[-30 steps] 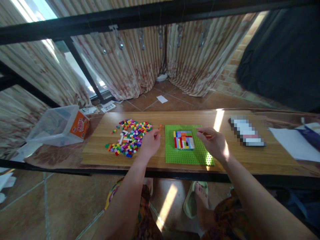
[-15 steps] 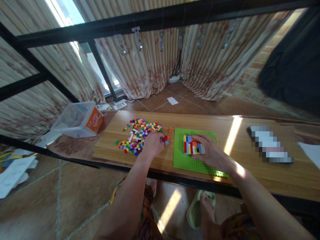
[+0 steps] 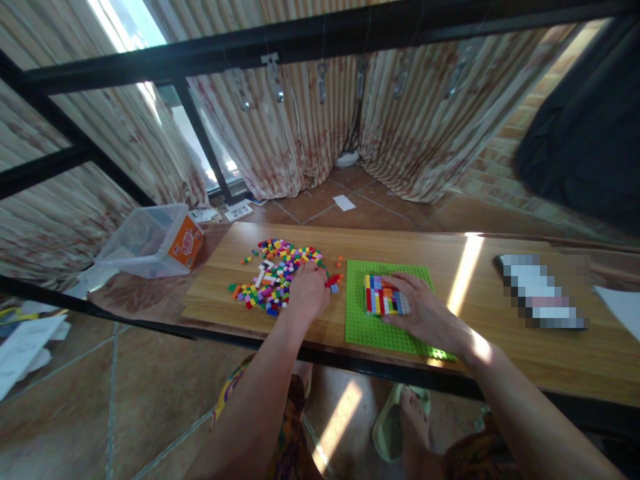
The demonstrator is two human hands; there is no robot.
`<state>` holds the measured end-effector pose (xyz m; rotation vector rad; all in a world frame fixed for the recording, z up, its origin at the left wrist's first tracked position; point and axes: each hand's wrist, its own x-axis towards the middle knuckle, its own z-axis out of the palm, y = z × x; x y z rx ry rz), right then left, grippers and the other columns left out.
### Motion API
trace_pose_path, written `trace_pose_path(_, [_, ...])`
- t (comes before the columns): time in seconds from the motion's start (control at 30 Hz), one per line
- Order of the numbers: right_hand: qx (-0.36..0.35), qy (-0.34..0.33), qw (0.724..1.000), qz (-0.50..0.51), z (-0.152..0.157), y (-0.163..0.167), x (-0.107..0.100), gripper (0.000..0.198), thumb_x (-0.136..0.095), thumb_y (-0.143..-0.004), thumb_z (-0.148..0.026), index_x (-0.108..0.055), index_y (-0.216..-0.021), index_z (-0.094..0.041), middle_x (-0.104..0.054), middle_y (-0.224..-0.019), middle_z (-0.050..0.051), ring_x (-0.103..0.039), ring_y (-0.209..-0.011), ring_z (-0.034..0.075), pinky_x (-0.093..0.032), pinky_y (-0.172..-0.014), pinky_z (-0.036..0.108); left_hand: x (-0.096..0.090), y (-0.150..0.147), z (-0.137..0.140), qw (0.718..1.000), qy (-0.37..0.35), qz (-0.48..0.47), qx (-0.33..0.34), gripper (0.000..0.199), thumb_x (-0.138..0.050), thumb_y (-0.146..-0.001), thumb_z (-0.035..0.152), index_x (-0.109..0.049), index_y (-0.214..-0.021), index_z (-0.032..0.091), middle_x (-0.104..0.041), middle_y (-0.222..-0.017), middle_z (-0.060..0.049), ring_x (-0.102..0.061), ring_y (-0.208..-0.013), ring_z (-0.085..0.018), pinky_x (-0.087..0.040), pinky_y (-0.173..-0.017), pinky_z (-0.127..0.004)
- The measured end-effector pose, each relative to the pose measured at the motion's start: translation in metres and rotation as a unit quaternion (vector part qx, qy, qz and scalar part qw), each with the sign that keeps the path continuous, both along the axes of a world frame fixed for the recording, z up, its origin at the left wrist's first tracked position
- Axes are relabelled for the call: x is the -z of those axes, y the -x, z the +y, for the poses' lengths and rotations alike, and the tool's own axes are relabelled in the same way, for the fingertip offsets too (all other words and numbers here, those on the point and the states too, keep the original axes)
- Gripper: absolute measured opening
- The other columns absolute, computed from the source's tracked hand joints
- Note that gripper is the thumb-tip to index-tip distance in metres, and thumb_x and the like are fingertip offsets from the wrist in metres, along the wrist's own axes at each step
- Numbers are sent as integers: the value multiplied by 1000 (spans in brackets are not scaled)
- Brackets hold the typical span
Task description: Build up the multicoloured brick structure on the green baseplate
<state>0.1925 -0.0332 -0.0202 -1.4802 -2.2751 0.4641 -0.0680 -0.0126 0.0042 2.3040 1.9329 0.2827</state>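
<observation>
A: Where are the hands relative to the bricks?

B: The left hand [image 3: 309, 293] rests at the right edge of the loose brick pile [image 3: 277, 275], fingers curled onto the wooden table [image 3: 480, 313]; I cannot tell whether they have closed on a piece. A red brick [image 3: 333, 281] lies just off its fingertips at about 2 o'clock. The right hand [image 3: 425, 313] lies flat, fingers spread, touching the brick panel [image 3: 384, 295] on the green baseplate [image 3: 385, 330].

A: Which hand is nearer the pile, and how does it run?

B: The left, touching it. The pile's long axis runs 9 to 3 o'clock; the panel sits at 3 o'clock from that hand.

A: Any readable writing?

B: The clear plastic tub [image 3: 150, 241] at 10 o'clock carries an orange label, too small to read.
</observation>
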Motion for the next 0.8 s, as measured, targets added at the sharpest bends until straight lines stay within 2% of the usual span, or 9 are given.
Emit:
trace_pose_path(0.23, [-8, -22, 998, 52, 0, -2, -3, 68, -72, -77, -51, -54, -137, -25, -50, -142, 15, -49, -131, 35, -42, -108, 56, -5, 4, 4, 999, -17, -34, 1, 13, -57, -85, 13, -69, -90, 11, -63, -107, -16, -58, -110, -28, -47, -97, -38])
trace_pose_path(0.33, [24, -54, 992, 113, 0, 1, -11, 55, -65, -84, -51, -59, -132, -25, -56, -137, 13, -54, -126, 31, -45, -106, 53, -10, 7, 6, 995, -25, -96, 2, 14, -54, -87, 13, -67, -94, 13, -66, -107, -14, -60, -108, -26, -48, -95, -38])
trace_pose_path(0.4, [43, -71, 985, 154, -1, 4, -17, 44, -60, -89, -48, -63, -127, -27, -62, -129, 11, -60, -119, 28, -48, -103, 49, -13, 3, 5, 989, -12, -149, 13, 16, -51, -89, 13, -65, -96, 15, -69, -101, -11, -63, -99, -23, -50, -90, -36])
trace_pose_path(0.5, [53, -90, 976, 191, -1, 9, -24, 33, -59, -91, -46, -69, -117, -28, -68, -117, 7, -65, -109, 25, -51, -98, 45, -15, -10, 1, 973, 21, -224, 50, 18, -48, -92, 16, -64, -99, 17, -71, -91, -6, -65, -84, -20, -50, -80, -32])
trace_pose_path(0.6, [46, -97, 975, 195, -2, 12, -29, 30, -57, -93, -44, -72, -112, -27, -70, -112, 7, -65, -105, 24, -52, -95, 41, -13, -30, -2, 959, 30, -268, 87, 20, -46, -93, 19, -66, -96, 17, -73, -90, -6, -66, -83, -18, -50, -78, -30])
trace_pose_path(0.8, [59, -82, 977, 188, 0, 8, -29, 28, -54, -95, -41, -73, -111, -27, -72, -105, 6, -66, -101, 23, -52, -91, 39, -11, -56, 0, 959, 41, -263, 95, 24, -46, -95, 21, -69, -98, 18, -75, -95, -5, -67, -87, -18, -50, -81, -29])
